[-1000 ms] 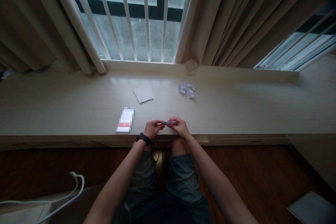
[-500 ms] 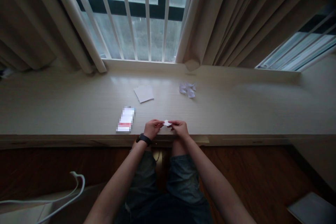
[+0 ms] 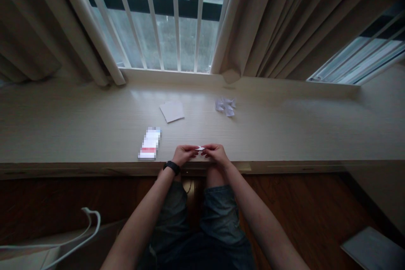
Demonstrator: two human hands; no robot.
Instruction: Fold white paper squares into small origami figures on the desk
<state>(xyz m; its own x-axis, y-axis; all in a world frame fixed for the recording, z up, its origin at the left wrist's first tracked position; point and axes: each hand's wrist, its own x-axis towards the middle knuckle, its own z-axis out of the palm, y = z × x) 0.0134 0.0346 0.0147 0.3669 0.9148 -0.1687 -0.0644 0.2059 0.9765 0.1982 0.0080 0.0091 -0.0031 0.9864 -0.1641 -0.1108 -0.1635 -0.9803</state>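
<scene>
A small folded piece of white paper (image 3: 200, 149) is pinched between my two hands, just above the front edge of the pale wooden desk (image 3: 284, 135). My left hand (image 3: 185, 154), with a black watch on the wrist, grips its left end between thumb and fingers. The right end is pinched by my right hand (image 3: 215, 152). Fingertips cover both ends, and the paper's exact shape is too small to make out. Beyond the hands lie a stack of white square paper sheets (image 3: 172, 112) and, to the right, a cluster of small folded paper pieces (image 3: 225, 106).
A phone (image 3: 149, 143) with a pixelated screen lies left of my left hand. A barred window (image 3: 158, 29) and curtains (image 3: 253, 21) stand behind the desk. At lower left is a white cable (image 3: 98, 223); a flat grey object (image 3: 375, 248) lies at lower right.
The paper shows as a thinner sliver now, tilted between my fingers. Both hands still hold it in nearly the same place. The view has shifted slightly.
</scene>
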